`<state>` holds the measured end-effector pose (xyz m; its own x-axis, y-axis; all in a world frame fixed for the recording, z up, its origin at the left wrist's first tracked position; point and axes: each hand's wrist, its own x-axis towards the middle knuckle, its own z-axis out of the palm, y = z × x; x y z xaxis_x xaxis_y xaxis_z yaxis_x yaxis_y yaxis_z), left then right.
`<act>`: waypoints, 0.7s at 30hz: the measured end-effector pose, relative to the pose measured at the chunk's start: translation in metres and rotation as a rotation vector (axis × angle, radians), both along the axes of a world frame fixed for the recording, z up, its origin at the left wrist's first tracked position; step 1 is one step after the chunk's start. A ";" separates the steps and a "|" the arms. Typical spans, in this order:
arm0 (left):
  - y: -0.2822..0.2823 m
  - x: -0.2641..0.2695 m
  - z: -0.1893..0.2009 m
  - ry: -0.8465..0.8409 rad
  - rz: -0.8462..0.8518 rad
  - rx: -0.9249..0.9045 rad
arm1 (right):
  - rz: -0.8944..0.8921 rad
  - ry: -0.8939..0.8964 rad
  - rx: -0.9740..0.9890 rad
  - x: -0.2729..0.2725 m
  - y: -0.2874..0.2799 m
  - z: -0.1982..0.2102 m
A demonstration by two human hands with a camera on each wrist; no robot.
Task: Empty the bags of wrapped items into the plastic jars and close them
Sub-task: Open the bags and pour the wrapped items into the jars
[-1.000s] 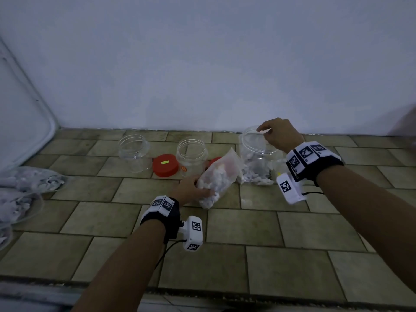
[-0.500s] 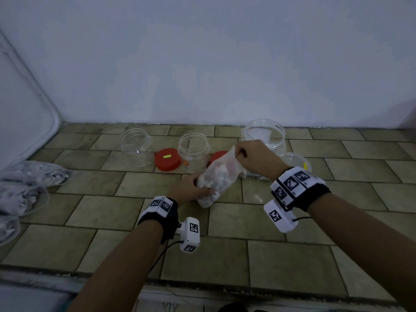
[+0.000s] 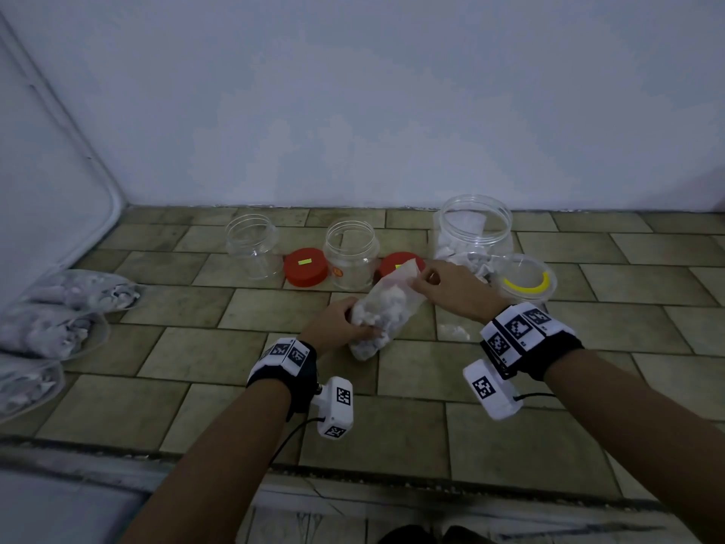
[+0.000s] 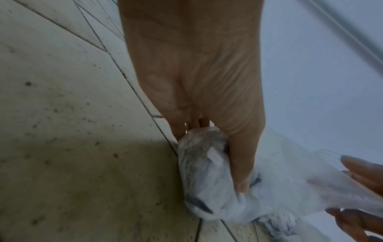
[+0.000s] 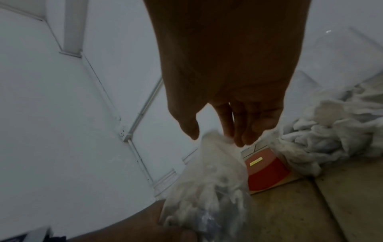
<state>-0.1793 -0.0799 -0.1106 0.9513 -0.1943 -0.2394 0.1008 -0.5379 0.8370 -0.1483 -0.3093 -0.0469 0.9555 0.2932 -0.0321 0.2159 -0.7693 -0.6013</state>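
A clear plastic bag (image 3: 386, 312) of white wrapped items lies tilted on the tiled floor. My left hand (image 3: 339, 325) grips its lower end (image 4: 209, 176). My right hand (image 3: 443, 286) pinches the bag's top edge (image 5: 211, 140) between thumb and fingers. Two small clear jars (image 3: 253, 245) (image 3: 350, 255) stand open and empty near the wall, each with a red lid (image 3: 305, 267) (image 3: 392, 261) beside it. The large clear jar (image 3: 474, 229) at the right holds white wrapped items. Its clear lid with a yellow ring (image 3: 523, 278) lies beside it.
Several more clear bags of wrapped items (image 3: 78, 292) lie piled at the left edge. A white wall runs behind the jars, and a white panel (image 3: 47, 170) leans at the left. A small white scrap (image 3: 453, 331) lies on the tiles by my right wrist.
My right hand left the large jar's rim and came down left to pinch the top of the bag. The left hand kept hold of the bag's lower end.
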 end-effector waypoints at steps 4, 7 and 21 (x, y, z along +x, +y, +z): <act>0.003 0.000 -0.002 -0.023 -0.032 0.103 | -0.071 -0.013 -0.105 -0.003 0.000 -0.004; 0.003 0.000 -0.002 -0.044 -0.065 0.185 | -0.085 -0.088 -0.008 -0.003 -0.003 -0.003; 0.010 -0.002 0.006 -0.114 -0.190 0.393 | 0.099 0.180 0.269 -0.018 -0.012 0.009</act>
<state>-0.1812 -0.0702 -0.1046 0.9320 -0.2834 -0.2260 -0.1114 -0.8172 0.5655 -0.1665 -0.3211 -0.0379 0.9080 0.4054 -0.1062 0.1538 -0.5582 -0.8153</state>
